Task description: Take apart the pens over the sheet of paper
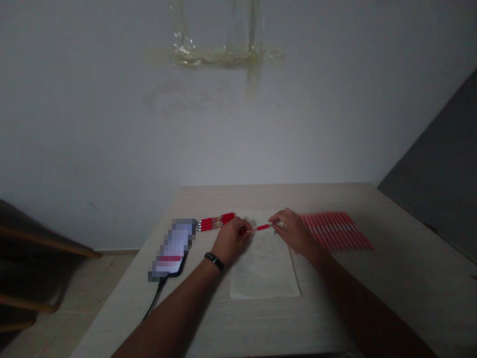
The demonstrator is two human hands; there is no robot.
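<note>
My left hand [233, 239] and my right hand [294, 232] meet over a sheet of paper [264, 266] on a light wooden table [391, 278]. Between them lies a red pen [261, 228], held level, with each hand pinching one end. The left wrist wears a dark band [214, 260]. A small bundle of red pens [216, 222] lies just left of the left hand. A row of several red pens [335, 229] lies side by side just right of the right hand.
A phone [172, 251] with a dark cable [154, 301] lies at the table's left side. A white wall with yellowed tape marks [223, 54] rises behind the table. A dark chair [33, 268] stands to the left, a dark panel [439, 179] to the right.
</note>
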